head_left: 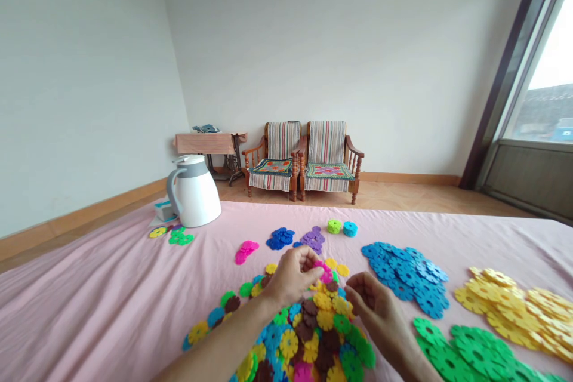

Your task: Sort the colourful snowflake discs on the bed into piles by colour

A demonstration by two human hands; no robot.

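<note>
A mixed heap of coloured plastic snowflake discs (pixel 308 340) lies on the pink cloth in front of me. My left hand (pixel 293 277) hovers over the heap's far edge, fingers pinched on a pink disc (pixel 323 270). To its right, my right hand (pixel 380 310) rests at the heap's right edge, its fingers curled and loosely apart, with nothing visible in them. Sorted piles lie around: blue discs (pixel 409 277), yellow discs (pixel 514 307) and green discs (pixel 461 349) on the right.
Small piles sit further back: pink (pixel 246 249), dark blue (pixel 280 237), purple (pixel 313 239), a green stack (pixel 333 226), a cyan stack (pixel 350 228). A white jug (pixel 194 191) stands at back left. Two striped wooden chairs (pixel 304 158) stand by the wall.
</note>
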